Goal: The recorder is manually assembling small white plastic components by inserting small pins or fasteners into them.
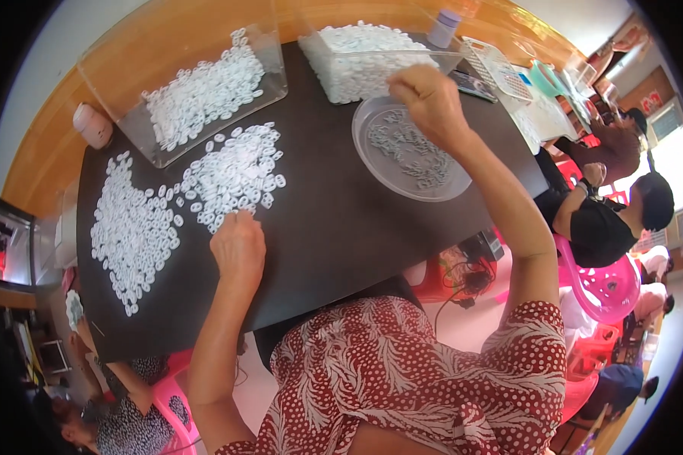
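Observation:
Two loose piles of small white oval rings lie on the dark table (pixel 303 250): a left pile (pixel 133 235) and a middle pile (pixel 231 171). At the near edge of the middle pile is my left hand (pixel 239 246), closed with fingers together; whatever it holds is hidden. My right hand (pixel 432 106) is raised over the far rim of a round clear shallow bowl (pixel 364 155). Its fingers are curled closed, and I cannot make out anything in them. Many small grey pieces (pixel 410 152) are scattered inside the bowl.
Behind the piles stand a clear bin (pixel 277 72) partly filled with white rings and a fuller clear bin (pixel 440 57). A pinkish jar (pixel 92 125), a white bottle (pixel 444 29) and a white perforated tray (pixel 497 68) stand around them. Other people sit left and right.

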Demonstrator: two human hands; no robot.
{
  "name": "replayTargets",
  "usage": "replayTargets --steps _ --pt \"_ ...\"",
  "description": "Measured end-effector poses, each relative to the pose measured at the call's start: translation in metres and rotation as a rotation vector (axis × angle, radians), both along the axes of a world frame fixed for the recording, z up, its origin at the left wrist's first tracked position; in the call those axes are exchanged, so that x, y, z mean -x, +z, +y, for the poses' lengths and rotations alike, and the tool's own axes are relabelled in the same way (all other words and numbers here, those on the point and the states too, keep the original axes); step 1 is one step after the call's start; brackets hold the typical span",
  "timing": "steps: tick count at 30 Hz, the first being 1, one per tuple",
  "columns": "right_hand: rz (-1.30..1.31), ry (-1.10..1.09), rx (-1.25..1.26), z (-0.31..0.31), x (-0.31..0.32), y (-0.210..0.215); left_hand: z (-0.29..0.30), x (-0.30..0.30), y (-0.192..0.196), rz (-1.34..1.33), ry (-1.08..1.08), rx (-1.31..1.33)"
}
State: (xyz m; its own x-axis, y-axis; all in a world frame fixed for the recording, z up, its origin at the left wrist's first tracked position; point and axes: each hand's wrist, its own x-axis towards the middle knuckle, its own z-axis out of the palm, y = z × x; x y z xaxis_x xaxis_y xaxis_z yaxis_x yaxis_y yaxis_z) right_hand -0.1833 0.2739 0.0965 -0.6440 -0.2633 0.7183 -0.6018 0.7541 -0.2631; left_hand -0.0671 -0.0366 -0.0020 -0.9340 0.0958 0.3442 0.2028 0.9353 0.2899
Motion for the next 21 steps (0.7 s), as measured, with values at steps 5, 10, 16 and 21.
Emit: replayTargets --steps 5,10,16,21 --pt "-0.355 0.054 0.016 0.023 -0.021 -0.044 -0.004 -0.006 0.004 0.060 -0.076 -0.183" --pt "-0.360 -0.028 -0.357 0.025 -0.020 -0.081 0.002 -0.026 0.013 -0.162 0.012 -0.606" --pt "-0.328 -0.028 -0.231 0.028 -0.013 -0.074 0.014 -0.040 0.021 -0.376 0.014 -1.240" --pt "-0.369 0.028 -0.216 0.034 -0.022 -0.074 0.025 -0.049 0.021 -0.411 0.010 -1.413"
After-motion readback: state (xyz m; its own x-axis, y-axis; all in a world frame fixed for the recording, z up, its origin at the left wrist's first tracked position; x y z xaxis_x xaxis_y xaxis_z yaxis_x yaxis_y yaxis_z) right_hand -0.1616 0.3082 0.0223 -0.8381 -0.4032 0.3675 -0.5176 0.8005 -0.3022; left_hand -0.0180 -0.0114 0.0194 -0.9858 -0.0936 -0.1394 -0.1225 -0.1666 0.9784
